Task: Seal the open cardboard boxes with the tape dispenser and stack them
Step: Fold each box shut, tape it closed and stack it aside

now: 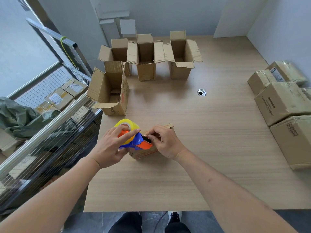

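From the head view, four open cardboard boxes stand beyond the hands on the wooden table point(218, 132). The nearest open box point(109, 93) sits just beyond the left hand point(109, 145) at the table's left edge, flaps splayed, and something flat and brown lies low inside it, though what it is cannot be told. Farther out stand a left rear box point(117, 52), a middle box point(146, 58) and a right box point(180, 56), all upright with flaps raised; their interiors look bare down to the cardboard floor where it shows. Well off to the right of the right hand point(165, 142), sealed boxes point(284, 101) sit grouped at the table's right edge. Between and under both hands lies a small box point(146, 153), mostly hidden by them. The tape dispenser point(134, 140) rests over it: an orange and blue body carrying a yellowish roll of clear tape point(127, 123). Its long axis runs from the roll beyond the left hand down to the orange cutter end by the right hand, pointing toward the right hand and slightly toward the person. The left hand grips the dispenser body, forefinger stretched along its top. The right hand's fingers are curled, pinching at the cutter end; the tape itself cannot be made out there.
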Motion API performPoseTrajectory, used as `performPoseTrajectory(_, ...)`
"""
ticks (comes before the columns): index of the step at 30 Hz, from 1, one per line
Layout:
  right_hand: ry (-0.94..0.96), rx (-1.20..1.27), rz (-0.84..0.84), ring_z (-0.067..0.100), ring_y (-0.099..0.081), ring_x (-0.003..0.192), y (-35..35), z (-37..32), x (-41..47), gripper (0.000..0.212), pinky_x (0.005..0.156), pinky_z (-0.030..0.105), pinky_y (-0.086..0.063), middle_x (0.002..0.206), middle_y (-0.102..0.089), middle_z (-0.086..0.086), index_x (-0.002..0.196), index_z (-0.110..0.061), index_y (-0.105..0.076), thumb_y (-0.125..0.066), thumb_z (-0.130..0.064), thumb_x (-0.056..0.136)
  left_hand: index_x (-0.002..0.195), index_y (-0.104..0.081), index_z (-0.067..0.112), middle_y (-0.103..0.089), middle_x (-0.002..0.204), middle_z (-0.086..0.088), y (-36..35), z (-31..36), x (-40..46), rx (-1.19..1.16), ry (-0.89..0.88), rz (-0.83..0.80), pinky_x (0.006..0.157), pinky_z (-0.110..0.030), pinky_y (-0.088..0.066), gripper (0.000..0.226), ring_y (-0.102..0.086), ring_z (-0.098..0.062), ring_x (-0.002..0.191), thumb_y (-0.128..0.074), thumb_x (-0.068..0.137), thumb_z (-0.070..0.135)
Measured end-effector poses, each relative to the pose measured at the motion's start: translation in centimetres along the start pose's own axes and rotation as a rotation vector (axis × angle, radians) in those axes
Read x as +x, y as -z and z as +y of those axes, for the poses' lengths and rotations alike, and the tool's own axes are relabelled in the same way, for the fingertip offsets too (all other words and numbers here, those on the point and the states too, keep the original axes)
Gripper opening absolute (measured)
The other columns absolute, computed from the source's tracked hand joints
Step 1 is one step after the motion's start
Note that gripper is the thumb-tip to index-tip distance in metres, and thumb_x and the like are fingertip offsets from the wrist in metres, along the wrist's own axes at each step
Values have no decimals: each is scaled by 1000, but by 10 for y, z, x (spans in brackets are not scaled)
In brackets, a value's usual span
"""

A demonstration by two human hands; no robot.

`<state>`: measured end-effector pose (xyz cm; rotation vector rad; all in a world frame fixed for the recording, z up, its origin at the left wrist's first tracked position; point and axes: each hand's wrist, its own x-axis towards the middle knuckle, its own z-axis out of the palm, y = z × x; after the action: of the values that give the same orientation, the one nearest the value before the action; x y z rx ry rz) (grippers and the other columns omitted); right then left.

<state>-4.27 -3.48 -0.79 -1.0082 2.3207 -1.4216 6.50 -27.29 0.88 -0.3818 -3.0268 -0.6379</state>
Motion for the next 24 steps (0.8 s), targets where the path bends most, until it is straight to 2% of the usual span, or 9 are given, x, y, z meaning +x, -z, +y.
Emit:
performPoseTrajectory(7,-141,87,1,16,-64,84,-1,2,-5,8,80,38,-55,94,-70,-2,95,-14,-71,-64,-11,97,153,-45,30,-48,137,-4,1,2,3,10,-36,-19,101,-49,-46,65,-49,-30,125,-68,94,41)
performPoseTrajectory(10,-193,119,-12,11,-65,84,-1,1,-7,11,81,34,-55,92,-69,-8,94,-21,-70,-63,-13,98,151,-48,30,-49,139,-4,1,1,1,30,-34,-20,104,-49,-45,65,-48,-31,128,-73,92,37)
performPoseTrajectory(12,-201,133,-10,10,-65,86,-1,-2,-7,11,81,30,-54,93,-71,-9,96,-18,-72,-63,-12,98,149,-49,29,-50,137,-3,0,3,2,3,-5,-11,102,-52,-46,67,-49,-31,127,-78,90,34)
performPoseTrajectory(14,-225,187,-4,12,-68,85,2,-5,-5,12,80,31,-57,94,-73,-7,97,-15,-75,-64,-12,97,149,-50,27,-50,135,-3,0,7,3,-33,12,6,100,-53,-47,67,-50,-30,124,-79,89,33)
performPoseTrajectory(17,-290,272,-48,23,-71,83,9,-7,0,11,79,40,-61,89,-76,0,94,-17,-77,-67,-20,97,149,-50,26,-50,135,-3,3,8,5,-65,11,5,101,-51,-48,66,-49,-30,125,-79,90,29)
performPoseTrajectory(19,-288,298,-67,26,-72,83,14,-8,2,11,76,38,-62,89,-77,3,94,-15,-78,-75,-26,93,149,-50,25,-50,137,-3,7,8,6,-78,-19,-11,102,-49,-49,63,-49,-29,127,-75,92,30)
performPoseTrajectory(22,-243,294,-40,23,-74,76,16,-9,5,6,69,30,-60,85,-77,6,88,-12,-77,-79,-18,89,149,-50,22,-50,138,-5,11,11,9,-83,-61,-22,103,-49,-49,62,-50,-29,127,-75,92,27)
performPoseTrajectory(24,-167,237,-14,16,-72,69,16,-9,7,4,66,28,-59,81,-76,0,87,-12,-78,-81,-15,87,149,-51,23,-49,139,-5,14,12,11,-84,-63,-24,104,-49,-48,62,-49,-30,128,-75,92,25)
